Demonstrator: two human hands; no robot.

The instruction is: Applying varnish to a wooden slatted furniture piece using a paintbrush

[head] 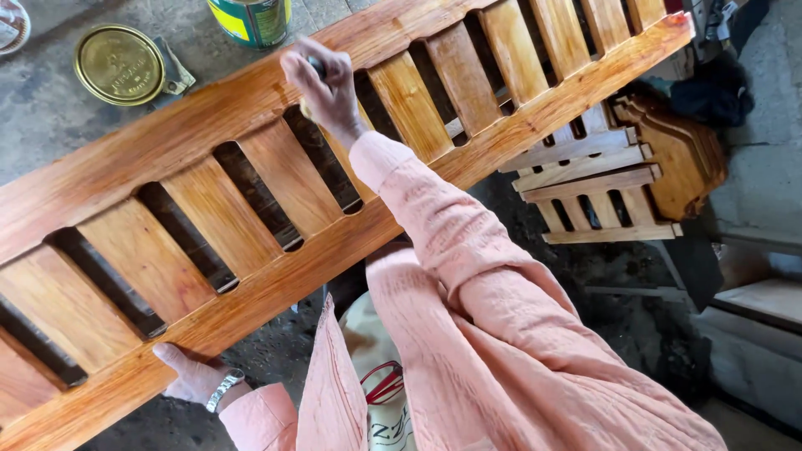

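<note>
Pink sleeves (468, 276) fill my near view, two of them. My left hand (194, 377) grips the lower rail of one long slatted wooden panel (209, 209), fingers curled under its edge. My right hand (324, 82) is closed around a small brush, mostly hidden, at the upper rail. Beyond sit one tin (251, 18), one round gold lid (119, 64), and a stack of unfinished slatted pieces (610, 179).

Right hand (322, 83) hides the tool; slatted panel (251, 192) runs off-frame.
</note>
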